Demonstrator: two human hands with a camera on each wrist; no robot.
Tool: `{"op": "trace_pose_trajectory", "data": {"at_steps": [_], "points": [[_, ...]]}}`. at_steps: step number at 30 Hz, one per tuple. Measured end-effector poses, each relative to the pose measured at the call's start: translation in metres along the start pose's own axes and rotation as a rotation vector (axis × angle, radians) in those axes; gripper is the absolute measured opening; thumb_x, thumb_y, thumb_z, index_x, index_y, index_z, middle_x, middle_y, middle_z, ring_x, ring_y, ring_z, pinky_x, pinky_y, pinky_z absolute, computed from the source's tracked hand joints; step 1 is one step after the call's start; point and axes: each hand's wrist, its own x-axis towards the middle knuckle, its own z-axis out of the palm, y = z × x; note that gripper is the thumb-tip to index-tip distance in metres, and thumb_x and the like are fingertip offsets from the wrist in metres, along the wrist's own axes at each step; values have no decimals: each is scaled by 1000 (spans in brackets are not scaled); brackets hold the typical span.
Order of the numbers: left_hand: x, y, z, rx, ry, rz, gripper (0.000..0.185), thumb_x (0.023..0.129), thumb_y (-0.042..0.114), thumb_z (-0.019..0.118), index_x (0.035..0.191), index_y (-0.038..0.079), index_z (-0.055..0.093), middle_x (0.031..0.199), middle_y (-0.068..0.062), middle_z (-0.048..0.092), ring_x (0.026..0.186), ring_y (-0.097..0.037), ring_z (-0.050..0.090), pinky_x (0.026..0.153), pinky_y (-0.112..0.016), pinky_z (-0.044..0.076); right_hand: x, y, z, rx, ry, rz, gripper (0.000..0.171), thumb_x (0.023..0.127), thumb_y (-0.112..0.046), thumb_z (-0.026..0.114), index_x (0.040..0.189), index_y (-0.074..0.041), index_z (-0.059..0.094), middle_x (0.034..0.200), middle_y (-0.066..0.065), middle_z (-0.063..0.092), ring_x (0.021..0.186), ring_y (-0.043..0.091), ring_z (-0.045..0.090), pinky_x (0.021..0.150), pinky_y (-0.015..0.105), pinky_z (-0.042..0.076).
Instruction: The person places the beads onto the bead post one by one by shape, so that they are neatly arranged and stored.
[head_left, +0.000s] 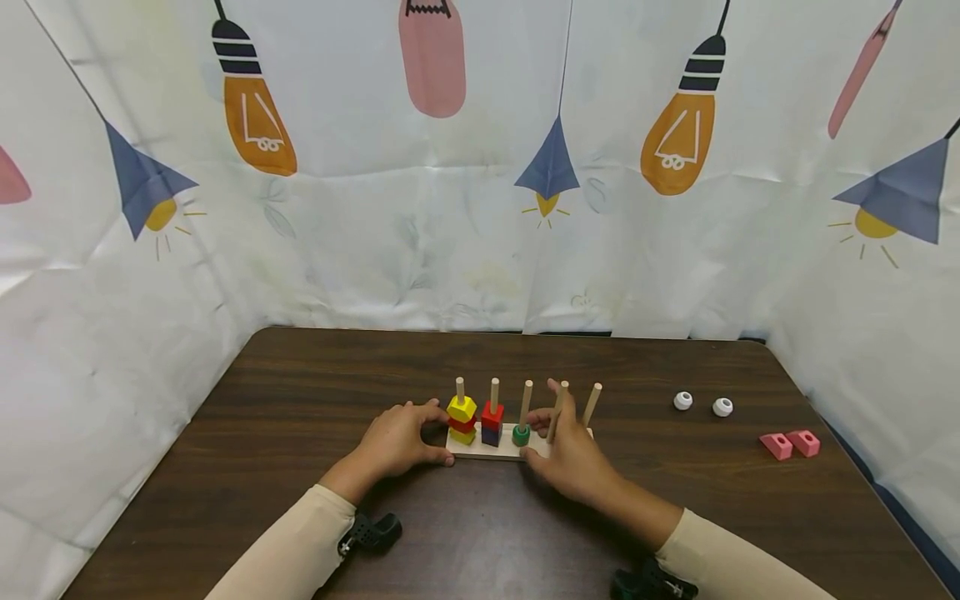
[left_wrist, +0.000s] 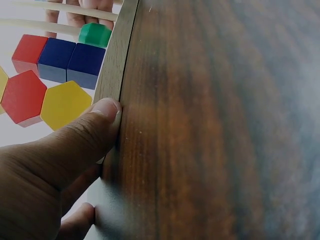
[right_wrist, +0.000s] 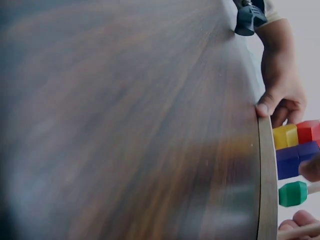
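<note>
- Presently gripping the left end of the wooden base [head_left: 480, 454] with the left hand [head_left: 401, 437], thumb upon the front edge, most likely to steady it on the counter [head_left: 360, 358].
- Apparently holding nothing in the right hand [head_left: 573, 458]: spread moderately wide about the third peg [head_left: 527, 400], with thumb in front and fingers behind.
- Low on that peg, the green piece [head_left: 521, 435]; hard to tell if lightly touched by a finger.
- To the left, loaded with three pieces each: the first peg [head_left: 460, 386], in yellow, red, yellow, and the second peg [head_left: 494, 396], in red above two blue.
- By judgement, at the step of filling the third peg, with the green piece probably well seated.
- Next, probably necessary to lift the right hand away without knocking the fourth peg [head_left: 557, 414], then to reach rightward for the white pieces [head_left: 682, 401] or the pink pieces [head_left: 804, 443], lying well apart from the base.
</note>
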Motion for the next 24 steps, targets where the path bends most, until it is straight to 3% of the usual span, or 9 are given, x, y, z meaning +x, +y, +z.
{"op": "trace_pose_trajectory", "data": {"at_steps": [6,12,16,21,24], "points": [[1,0,1,0,4,0,54,74,43,92,122,23,75,148,-13,54,135,-52,45,107,-67,37,-11,4,-13,-82,-149,-33,109,87,-13,83,161,-3,4,152,21,48,136,36,51,109,59,39],[2,0,2,-5,8,3,54,74,44,92,121,24,74,148,-13,55,135,-51,46,107,-66,39,-20,4,-30,-169,-253,-67,104,91,-18,79,161,-1,4,161,23,34,143,33,42,113,57,35],[2,0,1,-6,8,4,54,74,44,92,120,23,74,147,-13,55,135,-50,46,107,-65,38,-28,3,-40,-229,-295,-90,97,93,-19,77,160,2,10,158,23,38,141,33,44,112,54,38],[2,0,1,-5,6,8,54,73,44,92,120,23,74,147,-13,55,134,-51,47,106,-65,40,-38,6,-55,-261,-336,-88,91,94,-22,76,161,-5,16,153,17,49,132,31,55,106,54,45],[2,0,1,1,4,6,54,74,44,92,121,24,74,148,-13,55,134,-52,47,105,-66,40,-43,11,-65,-270,-353,-93,79,96,-23,74,159,-8,28,150,11,52,130,27,58,104,52,48]]}}
